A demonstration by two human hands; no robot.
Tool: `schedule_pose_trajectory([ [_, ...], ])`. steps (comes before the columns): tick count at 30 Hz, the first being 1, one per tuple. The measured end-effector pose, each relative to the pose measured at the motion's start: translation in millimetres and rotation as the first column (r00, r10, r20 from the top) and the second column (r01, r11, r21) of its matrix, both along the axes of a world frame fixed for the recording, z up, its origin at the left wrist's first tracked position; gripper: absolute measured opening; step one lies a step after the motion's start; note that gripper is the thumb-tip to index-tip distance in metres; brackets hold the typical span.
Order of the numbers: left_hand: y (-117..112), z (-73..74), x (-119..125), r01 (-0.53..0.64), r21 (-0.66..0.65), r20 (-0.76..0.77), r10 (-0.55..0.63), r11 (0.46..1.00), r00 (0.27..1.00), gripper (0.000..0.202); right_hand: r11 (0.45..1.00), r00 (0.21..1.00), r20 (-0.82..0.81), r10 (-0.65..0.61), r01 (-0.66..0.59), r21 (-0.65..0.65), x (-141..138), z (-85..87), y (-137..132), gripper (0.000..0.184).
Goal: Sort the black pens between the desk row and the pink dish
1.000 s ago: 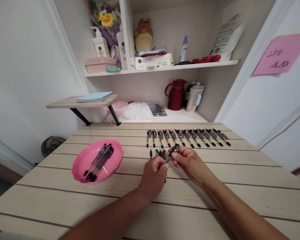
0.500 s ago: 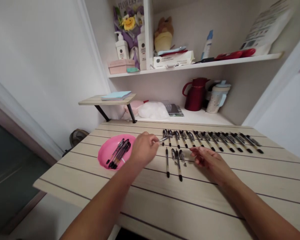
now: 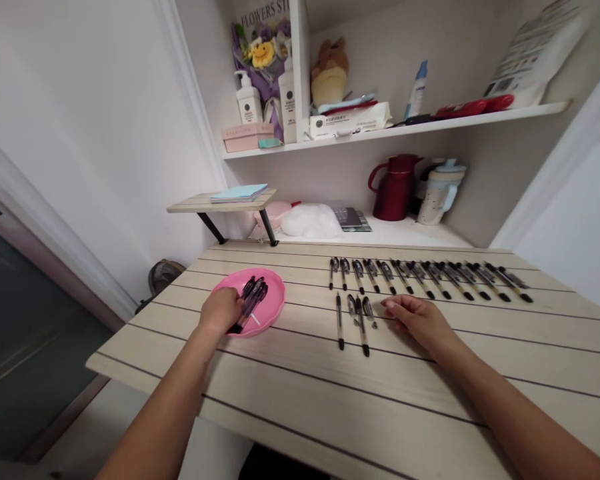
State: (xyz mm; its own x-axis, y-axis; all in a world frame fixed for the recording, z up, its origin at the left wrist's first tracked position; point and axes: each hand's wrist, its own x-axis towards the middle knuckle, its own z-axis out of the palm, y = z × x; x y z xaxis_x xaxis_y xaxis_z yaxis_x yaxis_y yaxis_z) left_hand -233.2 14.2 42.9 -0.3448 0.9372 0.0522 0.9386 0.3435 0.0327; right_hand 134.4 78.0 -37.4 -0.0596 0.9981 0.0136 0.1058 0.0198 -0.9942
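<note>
On the left, my left hand (image 3: 221, 311) reaches over the rim of a pink scalloped plate (image 3: 275, 310). Its fingers are curled at the left side of a bunch of black pens (image 3: 251, 303) and seem closed on one; the fingertips are partly hidden. My right hand (image 3: 423, 323) rests low over the table, thumb and forefinger together, nothing visible between them. Just left of it lie two uncapped pens, one (image 3: 339, 321) and another (image 3: 363, 327), with clear caps (image 3: 369, 310) beside the second. Behind them stretches a row of pens with their caps alongside (image 3: 415, 277).
The slatted wooden table (image 3: 300, 380) backs onto a white shelf unit. A small raised stand (image 3: 200, 203) bears coloured paper at the back left. Under the shelf stand a dark red jug (image 3: 396, 190), a pale tumbler (image 3: 439, 193) and a white fluffy thing (image 3: 310, 221).
My left hand has moved left from the row of pens to the plate; the slim silvery item at its fingertips no longer shows. My right hand has stayed nearly in place, its fingertips closer together.
</note>
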Motion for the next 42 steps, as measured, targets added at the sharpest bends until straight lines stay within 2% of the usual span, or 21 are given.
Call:
schedule_pose_trajectory([
  [4,3,2.4,3,0.001,-0.006,-0.018,-0.001,1.000,1.000,0.025,0.995,0.971,0.240,-0.004,-0.020,0.097,2,-3.2,2,0.027],
  [8,2,10.0,13,0.016,0.059,-0.038,-0.014,0.998,0.999,0.027,0.968,0.858,0.508,-0.069,-0.066,0.243,-1,4.2,-3,0.018],
  [10,0,14.7,26,0.087,0.108,-0.014,-0.086,0.990,0.996,0.027,0.958,0.814,0.574,-0.088,-0.088,0.273,-5,8.5,-7,0.016],
  [12,-1,19.0,44,0.198,0.142,0.050,-0.207,0.970,0.977,0.026,0.956,0.776,0.625,-0.080,-0.117,0.268,-9,12.0,-10,0.016],
  [14,-1,21.9,66,0.321,0.181,0.149,-0.349,0.930,0.925,0.024,0.958,0.739,0.671,-0.065,-0.141,0.249,-13,14.6,-13,0.017],
  [17,4,21.6,102,0.486,0.238,0.300,-0.540,0.841,0.787,0.022,0.960,0.675,0.733,-0.079,-0.148,0.239,-17,17.1,-16,0.018],
  [20,10,14.4,135,0.606,0.253,0.342,-0.655,0.754,0.674,0.020,0.957,0.603,0.784,-0.144,-0.117,0.266,-23,18.0,-16,0.021],
  [23,14,2.3,161,0.678,0.260,0.298,-0.725,0.687,0.621,0.019,0.957,0.527,0.821,-0.219,-0.047,0.285,-29,19.4,-13,0.027],
  [26,14,-9.7,179,0.715,0.235,0.270,-0.751,0.659,0.603,0.019,0.972,0.470,0.856,-0.215,0.016,0.235,-35,22.2,-8,0.033],
  [30,13,-20.1,188,0.733,0.215,0.222,-0.763,0.646,0.607,0.019,0.988,0.465,0.872,-0.155,0.049,0.149,-38,25.2,-1,0.034],
  [34,13,-24.9,188,0.730,0.178,0.202,-0.751,0.660,0.629,0.019,0.989,0.471,0.870,-0.146,0.062,0.132,-36,25.9,1,0.034],
  [39,15,-26.9,191,0.667,0.137,0.149,-0.681,0.732,0.717,0.024,0.990,0.473,0.870,-0.141,0.064,0.126,-37,25.7,2,0.038],
  [42,17,-26.0,201,0.619,0.060,0.097,-0.622,0.783,0.777,0.033,0.990,0.465,0.873,-0.144,0.070,0.126,-37,25.4,3,0.042],
])
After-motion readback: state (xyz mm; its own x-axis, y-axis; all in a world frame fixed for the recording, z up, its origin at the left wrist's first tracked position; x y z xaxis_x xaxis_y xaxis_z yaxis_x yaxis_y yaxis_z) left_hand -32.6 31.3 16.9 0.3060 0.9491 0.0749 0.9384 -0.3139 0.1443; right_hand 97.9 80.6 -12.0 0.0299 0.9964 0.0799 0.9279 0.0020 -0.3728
